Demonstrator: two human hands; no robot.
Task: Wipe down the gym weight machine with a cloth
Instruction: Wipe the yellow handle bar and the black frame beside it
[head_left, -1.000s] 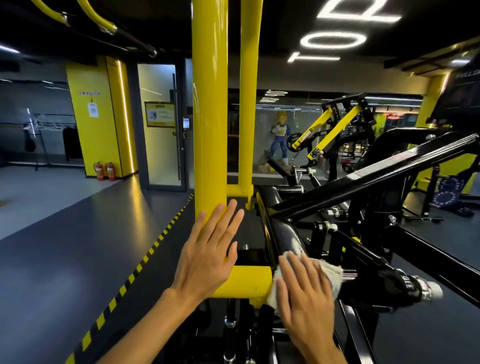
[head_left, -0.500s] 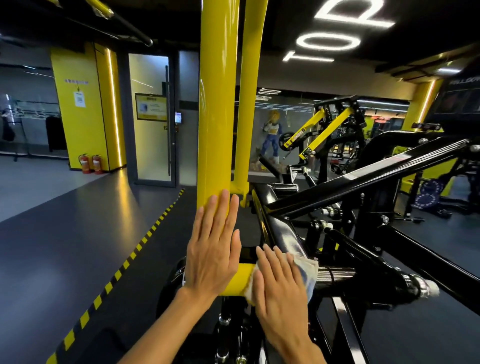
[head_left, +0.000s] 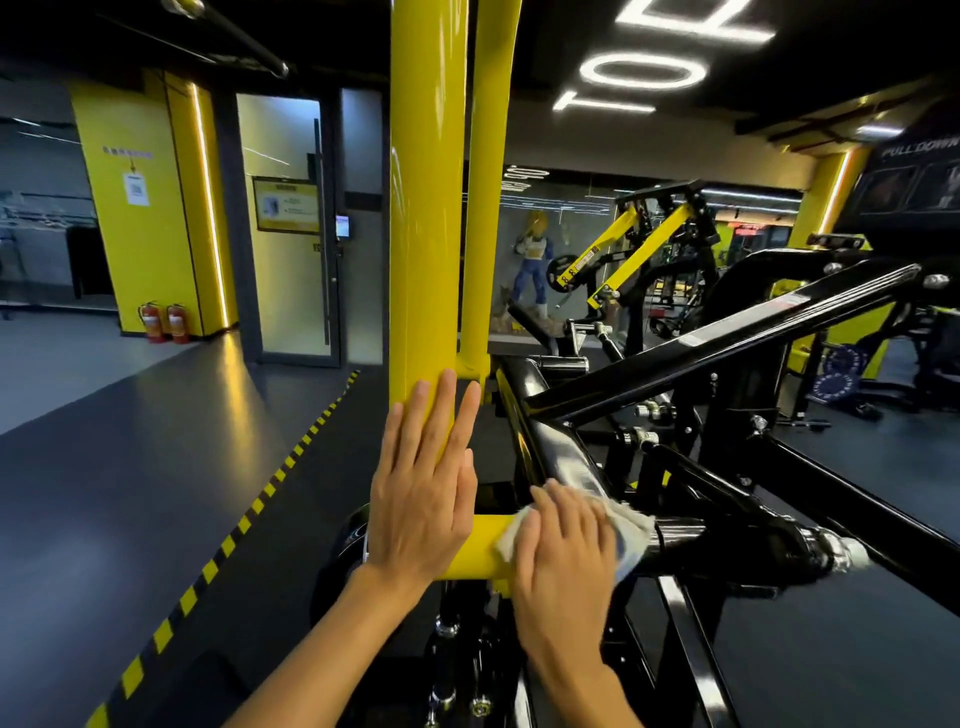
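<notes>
The weight machine has a thick yellow upright post (head_left: 426, 208), a short yellow crossbar (head_left: 475, 556) at its foot and slanting black frame arms (head_left: 727, 332). My left hand (head_left: 421, 499) lies flat against the lower part of the post, fingers straight and together. A white cloth (head_left: 631, 530) is draped where the yellow crossbar meets the black pivot. My right hand (head_left: 563, 566) covers the cloth, its fingers bent down over it and the bar. Most of the cloth is hidden under that hand.
A chrome weight peg (head_left: 844, 553) sticks out to the right of the cloth. Black frame tubes cross the right side. A yellow-and-black floor stripe (head_left: 244, 525) borders dark flooring on the left. Another yellow machine (head_left: 639, 244) and two fire extinguishers (head_left: 165, 322) stand further back.
My right hand slid the cloth leftward from the black pivot onto the yellow crossbar, and its fingers have bent over it. My left hand's fingers closed together on the post.
</notes>
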